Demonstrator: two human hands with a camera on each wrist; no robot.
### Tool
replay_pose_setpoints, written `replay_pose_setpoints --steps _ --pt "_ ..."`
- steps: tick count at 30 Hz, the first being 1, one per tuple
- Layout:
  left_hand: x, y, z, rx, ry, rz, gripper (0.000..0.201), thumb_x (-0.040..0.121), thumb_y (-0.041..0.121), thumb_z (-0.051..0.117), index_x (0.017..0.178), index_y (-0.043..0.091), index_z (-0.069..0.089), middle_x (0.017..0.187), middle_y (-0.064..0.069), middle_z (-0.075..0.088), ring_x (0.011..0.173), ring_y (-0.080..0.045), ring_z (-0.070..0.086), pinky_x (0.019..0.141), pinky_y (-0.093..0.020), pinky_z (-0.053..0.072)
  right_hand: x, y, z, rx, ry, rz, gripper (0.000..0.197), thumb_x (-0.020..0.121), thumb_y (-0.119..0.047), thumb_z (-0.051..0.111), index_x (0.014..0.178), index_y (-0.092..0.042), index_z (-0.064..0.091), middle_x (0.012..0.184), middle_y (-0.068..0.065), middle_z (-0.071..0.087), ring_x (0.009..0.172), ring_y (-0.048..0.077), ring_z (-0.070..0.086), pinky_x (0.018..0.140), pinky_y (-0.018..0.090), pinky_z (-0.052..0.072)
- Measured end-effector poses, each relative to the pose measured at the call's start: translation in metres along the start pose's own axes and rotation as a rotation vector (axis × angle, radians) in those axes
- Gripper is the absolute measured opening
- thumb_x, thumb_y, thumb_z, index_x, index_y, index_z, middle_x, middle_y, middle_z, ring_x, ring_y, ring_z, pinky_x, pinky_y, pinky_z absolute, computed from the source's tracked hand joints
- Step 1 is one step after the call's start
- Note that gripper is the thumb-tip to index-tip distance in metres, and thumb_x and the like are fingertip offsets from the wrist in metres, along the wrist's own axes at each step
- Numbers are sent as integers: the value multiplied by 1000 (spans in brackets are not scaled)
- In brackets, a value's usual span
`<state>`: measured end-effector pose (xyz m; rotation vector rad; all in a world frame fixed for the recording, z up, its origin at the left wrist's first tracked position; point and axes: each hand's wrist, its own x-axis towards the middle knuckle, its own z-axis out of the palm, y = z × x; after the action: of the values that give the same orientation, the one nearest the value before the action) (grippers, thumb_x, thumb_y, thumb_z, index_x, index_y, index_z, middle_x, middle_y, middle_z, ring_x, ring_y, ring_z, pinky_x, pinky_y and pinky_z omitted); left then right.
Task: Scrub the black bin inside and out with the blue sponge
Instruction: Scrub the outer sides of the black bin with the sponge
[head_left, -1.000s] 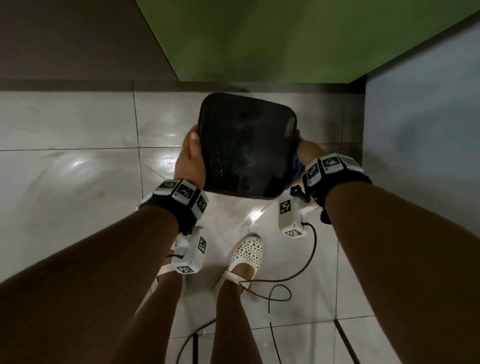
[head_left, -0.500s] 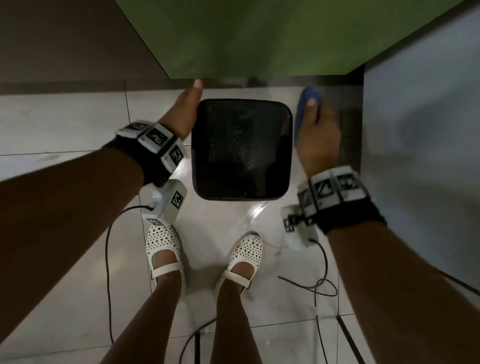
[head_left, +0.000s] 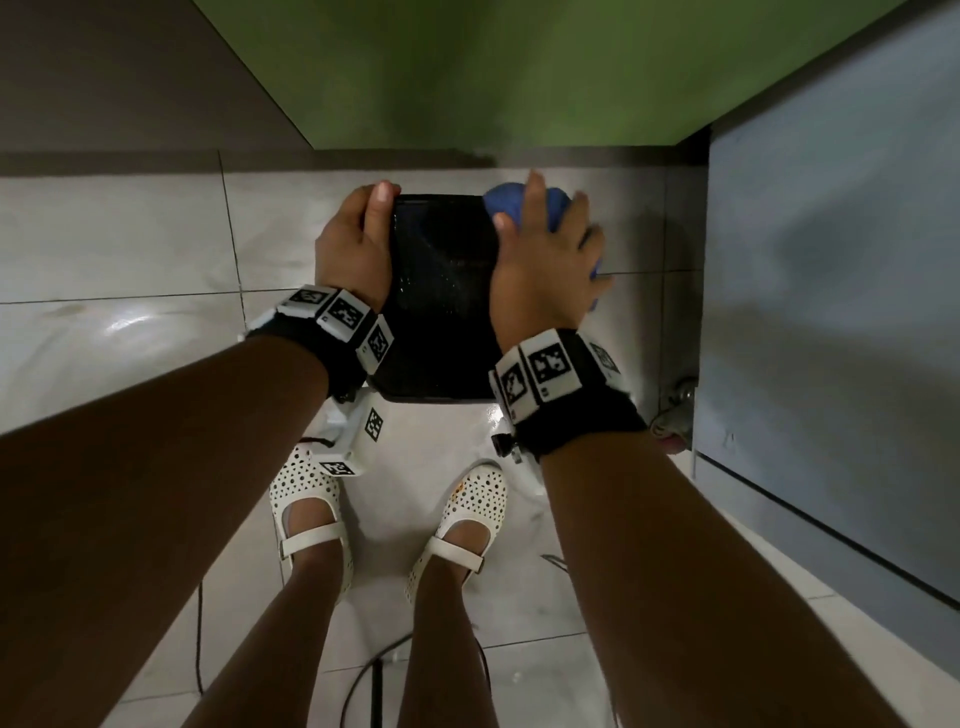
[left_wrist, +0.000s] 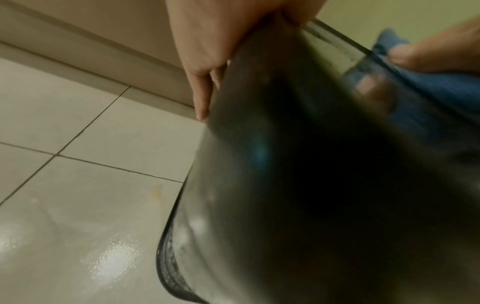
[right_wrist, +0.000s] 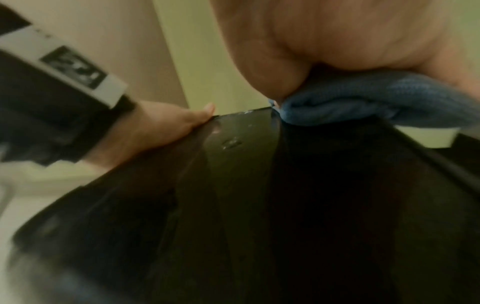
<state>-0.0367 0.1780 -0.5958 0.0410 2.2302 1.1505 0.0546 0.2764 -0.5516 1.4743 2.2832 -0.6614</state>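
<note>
The black bin (head_left: 441, 301) stands upside down on the tiled floor, its glossy wet base facing up. My left hand (head_left: 358, 239) grips its far left edge, thumb on top and fingers down the side wall (left_wrist: 202, 61). My right hand (head_left: 545, 260) holds the blue sponge (head_left: 506, 200) and presses it on the bin's far right corner. In the right wrist view the thumb pinches the sponge (right_wrist: 363, 98) against the bin's edge (right_wrist: 259, 205). In the left wrist view the sponge (left_wrist: 428, 86) shows beyond the bin (left_wrist: 311, 185). The bin's inside is hidden.
A green wall (head_left: 493, 67) rises just behind the bin and a grey panel (head_left: 831, 312) closes the right side. My feet in white shoes (head_left: 311, 499) stand just in front of the bin. Cables (head_left: 363, 686) trail on the wet tiles (head_left: 104, 234).
A second ago both hands held the bin up. It then stood on the floor with the hands apart; now the left hand grips its edge and the sponge is on its corner.
</note>
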Motion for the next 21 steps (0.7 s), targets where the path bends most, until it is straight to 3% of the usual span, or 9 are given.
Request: replay_pose_setpoints --steps 2,4,6,8,10,12,15,18,21 --pt "-1 0 0 -5 25 -5 38 95 42 36 112 19 61 107 2 64 102 -12 57 91 -24 44 -2 2 -5 102 3 116 53 100 -44 28 148 -34 9 149 12 26 132 34 34 103 59 34" --pt "-2 3 1 -17 38 -9 37 95 40 36 112 19 61 109 1 64 101 -11 56 89 -22 42 1 5 -10 246 -39 192 53 100 -41 29 148 -29 10 143 14 36 126 34 42 99 50 40" --pt "-2 4 1 -21 45 -14 36 95 39 37 113 18 61 106 3 63 99 -9 54 84 -15 41 5 10 -15 358 -85 207 47 101 -34 33 145 -21 22 138 14 43 122 31 46 94 39 41" --pt "-3 6 1 -8 47 -10 36 96 38 36 112 17 61 102 6 60 96 -7 53 72 -1 38 9 19 -20 372 -113 162 34 100 -27 37 131 -11 40 128 11 52 112 23 53 77 24 36" --pt "-5 4 2 -1 60 12 36 96 37 36 111 17 62 99 7 60 94 -6 53 63 8 34 12 34 -22 319 -156 94 25 99 -23 39 114 -7 52 118 13 58 103 21 56 70 19 31" --pt "-6 4 1 7 61 22 36 96 38 36 110 17 62 98 7 60 94 -6 53 65 6 35 14 47 -23 222 -216 26 22 98 -24 40 87 -10 53 102 16 60 92 25 56 62 18 33" --pt "-6 4 -1 21 60 35 38 96 40 35 112 17 61 100 7 61 96 -8 54 79 -14 39 16 62 -28 152 -323 -19 33 97 -22 44 65 -14 47 76 7 59 71 15 48 47 7 28" --pt "-5 3 -1 38 66 55 38 96 40 36 112 17 61 98 7 60 96 -9 54 82 -19 38 22 63 -43 115 -430 45 32 90 -27 56 62 -26 43 65 -7 45 59 10 42 50 13 32" --pt "-5 5 -1 43 47 50 38 95 41 35 112 18 61 98 6 60 95 -9 54 82 -20 39 31 66 -51 -13 -448 87 27 87 -23 61 65 -22 46 68 -3 43 62 13 43 48 18 38"
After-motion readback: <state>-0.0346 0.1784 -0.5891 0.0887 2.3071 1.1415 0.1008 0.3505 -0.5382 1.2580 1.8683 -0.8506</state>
